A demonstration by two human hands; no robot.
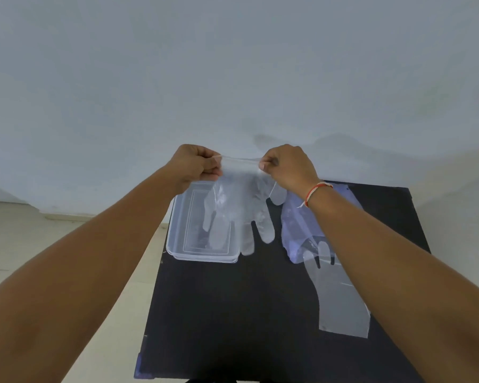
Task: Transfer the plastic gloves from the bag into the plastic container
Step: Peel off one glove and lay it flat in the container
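Clear glove [241,205] hanging vertical, fingers down

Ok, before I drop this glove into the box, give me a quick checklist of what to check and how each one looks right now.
1. Both hands gripping the glove cuff: ok, left hand and right hand pinch the held glove at its top edge.
2. Container open: ok, no lid on it.
3. Glove over the container: not ok, its fingers hang partly past the right rim.
4. Room inside the container: cannot tell, clear plastic hides its contents.
5. Other gloves left: not ok, one flat glove lies on the table beside the bag.
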